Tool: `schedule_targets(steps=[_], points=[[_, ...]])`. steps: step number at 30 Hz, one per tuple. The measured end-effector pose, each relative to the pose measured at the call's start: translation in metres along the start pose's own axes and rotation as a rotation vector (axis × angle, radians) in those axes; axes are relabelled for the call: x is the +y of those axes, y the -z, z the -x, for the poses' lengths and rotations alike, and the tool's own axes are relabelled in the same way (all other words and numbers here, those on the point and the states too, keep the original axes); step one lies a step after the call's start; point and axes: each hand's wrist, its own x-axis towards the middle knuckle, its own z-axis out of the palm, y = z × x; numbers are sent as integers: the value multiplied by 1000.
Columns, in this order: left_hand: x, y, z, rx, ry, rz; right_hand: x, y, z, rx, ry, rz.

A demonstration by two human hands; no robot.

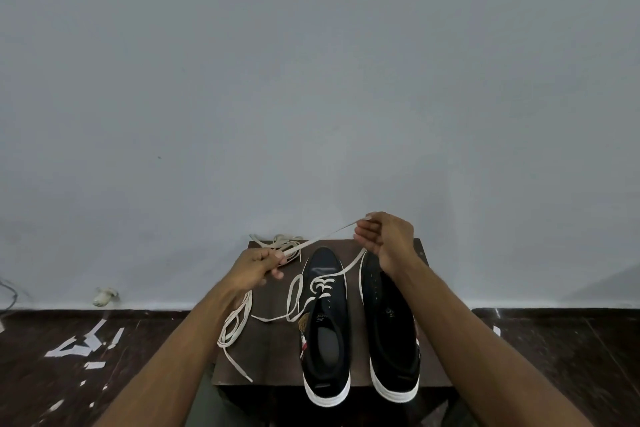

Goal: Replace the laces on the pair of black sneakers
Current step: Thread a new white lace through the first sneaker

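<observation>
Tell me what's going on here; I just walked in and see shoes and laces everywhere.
A person is relacing a pair of black sneakers on a small dark table. The left hand and right hand each pinch a cream lace stretched between them. The left sneaker has lacing through its lower eyelets only, with slack trailing across the table. The right sneaker shows bare eyelets. More laces lie bunched at the table's far edge.

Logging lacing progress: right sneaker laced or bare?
Bare. The right sneaker shows empty eyelets with no lace through them; the left sneaker has lace only across its front rows.
</observation>
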Motion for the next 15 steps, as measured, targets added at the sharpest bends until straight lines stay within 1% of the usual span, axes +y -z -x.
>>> schedule_targets(steps=[2, 4, 6, 8, 10, 12, 14, 15], points=[[-7, 5, -1, 63, 33, 42, 1, 4, -3, 38, -23, -35], [-11, 6, -2, 147, 80, 153, 4, 6, -5, 59, -47, -36], [-12, 7, -2, 243, 130, 339, 10, 7, -7, 66, -81, -12], [-9, 9, -2, 311, 166, 605, 17, 5, -6, 55, -113, 5], [-3, 11, -3, 377, 150, 841, 23, 5, -6, 46, -128, 29], [3, 14, -3, 453, 112, 1022, 31, 5, -5, 26, -145, 80], [12, 17, -3, 495, 62, 1157, 43, 6, -2, -30, -157, 214], [17, 18, -2, 504, 26, 1192, 49, 6, 0, -62, -141, 334]])
